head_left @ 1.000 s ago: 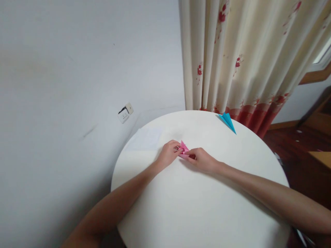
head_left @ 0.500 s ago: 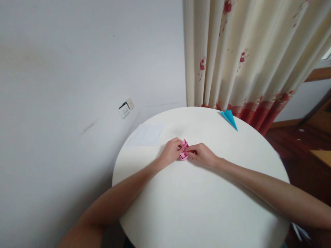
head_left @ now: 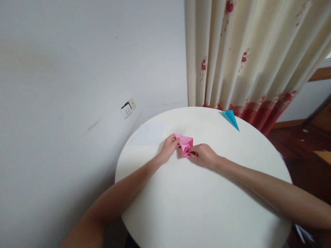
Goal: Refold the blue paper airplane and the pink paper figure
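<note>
A piece of folded pink paper is held between my two hands, over the middle of the white round table. My left hand pinches its upper left corner between thumb and fingers. On the other side, my right hand grips the lower right part, where the creases bunch up. The paper is partly spread, with a wide flap at the top. Fingertips hide some of its edges.
At the table's far right edge lies a blue paper plane. White sheets rest on the left side near the wall, which carries a socket. A flowered curtain hangs behind the table.
The pink paper has gone from a small compact shape to a wider, partly unfolded one. My left hand has shifted slightly left, its fingers now on the upper corner.
</note>
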Demonstrator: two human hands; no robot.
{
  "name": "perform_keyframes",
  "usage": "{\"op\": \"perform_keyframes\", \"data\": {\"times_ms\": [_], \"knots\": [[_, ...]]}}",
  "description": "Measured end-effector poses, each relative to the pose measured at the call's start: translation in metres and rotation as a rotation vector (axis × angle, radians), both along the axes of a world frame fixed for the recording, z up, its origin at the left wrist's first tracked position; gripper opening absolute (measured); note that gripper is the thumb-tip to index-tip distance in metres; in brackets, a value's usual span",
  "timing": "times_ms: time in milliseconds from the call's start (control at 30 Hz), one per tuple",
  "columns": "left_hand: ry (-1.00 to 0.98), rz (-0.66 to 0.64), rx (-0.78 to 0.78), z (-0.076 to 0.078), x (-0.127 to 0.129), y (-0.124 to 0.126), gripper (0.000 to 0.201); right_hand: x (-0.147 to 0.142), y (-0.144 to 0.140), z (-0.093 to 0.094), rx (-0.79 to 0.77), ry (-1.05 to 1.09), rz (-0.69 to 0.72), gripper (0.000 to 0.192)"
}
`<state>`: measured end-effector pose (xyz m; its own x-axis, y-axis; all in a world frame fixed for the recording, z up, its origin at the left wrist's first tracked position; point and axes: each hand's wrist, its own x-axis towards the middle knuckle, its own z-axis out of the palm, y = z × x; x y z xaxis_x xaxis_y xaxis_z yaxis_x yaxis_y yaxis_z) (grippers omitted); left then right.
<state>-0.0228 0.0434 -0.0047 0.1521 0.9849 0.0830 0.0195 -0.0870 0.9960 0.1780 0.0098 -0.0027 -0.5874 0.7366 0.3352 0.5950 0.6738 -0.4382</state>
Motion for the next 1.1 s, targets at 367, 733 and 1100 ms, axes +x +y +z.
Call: {"op": "perform_keyframes", "data": {"times_ms": [367,733,1100], "knots": [[-0.256,0.286,-0.016,-0.004,-0.007,0.014,0.018,0.009,-0.005,0.001,0.346,0.045,0.02,0.017],[0.133,0.313,0.468,-0.001,-0.006,-0.001,0.026,-0.004,0.014,0.005,-0.5,0.706,-0.183,0.031],[0.176,0.302,0.505,-0.002,0.006,-0.011,0.026,-0.025,-0.003,0.002,-0.875,0.904,0.038,0.038]]}}
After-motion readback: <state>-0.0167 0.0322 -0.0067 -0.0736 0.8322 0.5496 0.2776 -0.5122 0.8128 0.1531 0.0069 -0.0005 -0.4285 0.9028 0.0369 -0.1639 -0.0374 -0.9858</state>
